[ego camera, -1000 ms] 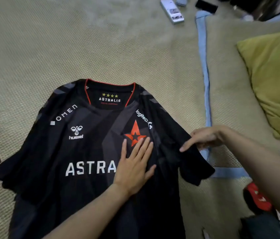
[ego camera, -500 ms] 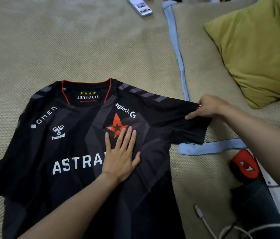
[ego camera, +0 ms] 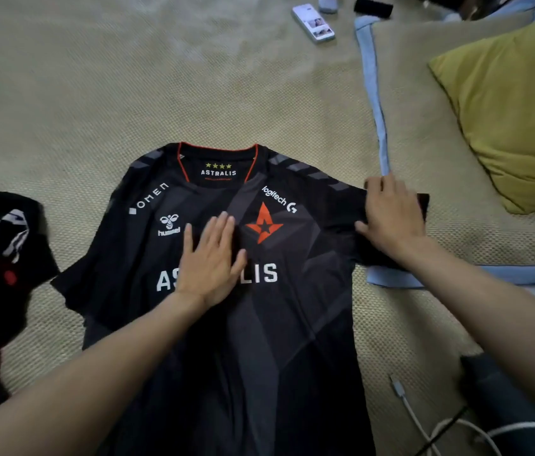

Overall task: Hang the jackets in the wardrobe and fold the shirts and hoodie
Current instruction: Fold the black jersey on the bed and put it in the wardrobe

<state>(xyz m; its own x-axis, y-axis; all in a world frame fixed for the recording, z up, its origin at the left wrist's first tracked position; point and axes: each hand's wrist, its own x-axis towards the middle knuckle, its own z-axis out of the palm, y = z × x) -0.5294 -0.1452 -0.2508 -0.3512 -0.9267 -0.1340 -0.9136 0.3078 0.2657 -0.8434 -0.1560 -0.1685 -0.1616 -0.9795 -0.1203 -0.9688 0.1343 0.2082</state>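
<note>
**Hands flatten jersey for folding**

Left hand (ego camera: 210, 258) presses flat, fingers together, on the black Astralis jersey (ego camera: 292, 324) spread face-up on the bed mat (ego camera: 128, 93). Right hand (ego camera: 391, 218) rests flat on the outstretched sleeve (ego camera: 335, 205) (no pinch visible). Slick fabric could slide and crease if either hand drags.

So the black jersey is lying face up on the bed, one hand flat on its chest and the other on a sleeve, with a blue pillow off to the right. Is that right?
Nearly. The pillow is yellow-green, not blue; only the blanket edging beside it is blue. The head view shows the rest as you said: the jersey lies face up, the left hand flat on its chest, the right hand on the sleeve.
</note>
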